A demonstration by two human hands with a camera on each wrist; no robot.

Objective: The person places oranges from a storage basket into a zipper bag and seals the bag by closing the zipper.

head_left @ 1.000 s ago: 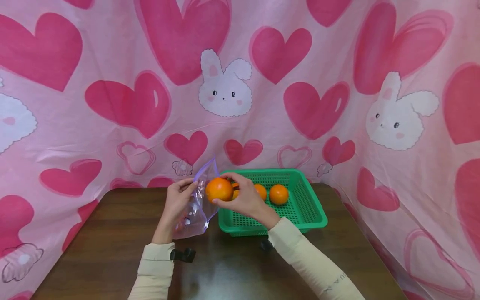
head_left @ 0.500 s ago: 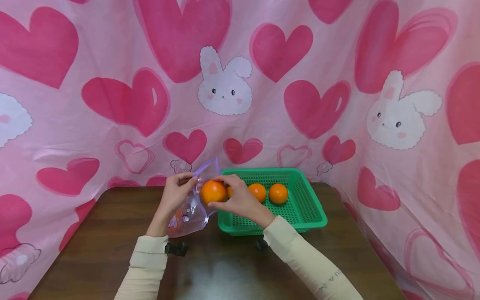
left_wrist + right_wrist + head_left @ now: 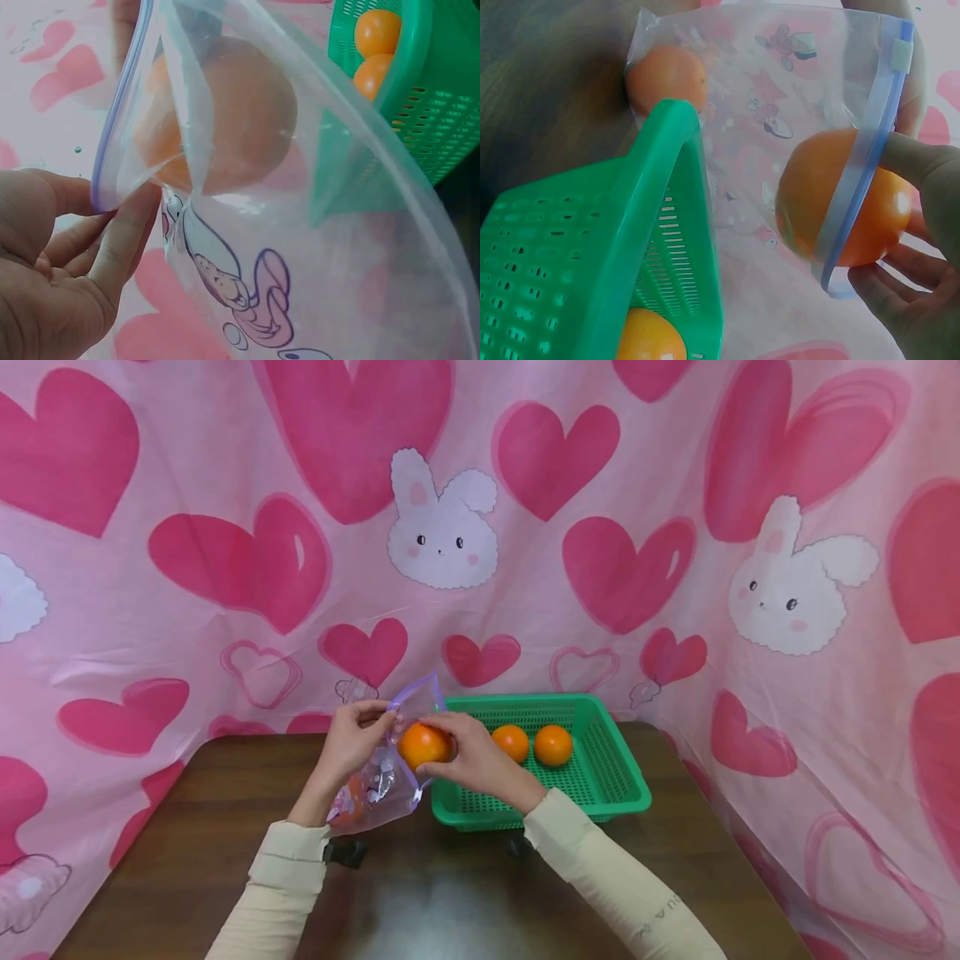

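Observation:
My left hand (image 3: 354, 739) pinches the purple-edged rim of a clear zip bag (image 3: 360, 247) printed with cartoon figures. In the right wrist view a slider shows on the bag's purple zip strip. My right hand (image 3: 476, 756) grips an orange (image 3: 832, 199) between thumb and fingers, and the fruit sits partly inside the bag's mouth. Another orange (image 3: 667, 81) lies at the bottom of the bag. Beside the bag stands a green plastic basket (image 3: 615, 768), with oranges (image 3: 553, 746) in it. My right wrist reaches across the basket's left part in the head view.
The basket and bag are on a dark wooden table (image 3: 187, 860), the basket near its back edge. A pink curtain (image 3: 525, 593) with hearts and rabbits hangs behind and around the table. Black straps (image 3: 347, 853) circle the wrists.
My right hand has moved a little left, bringing the orange from beside the bag's mouth to within it. My left hand has shifted slightly left, still holding the rim.

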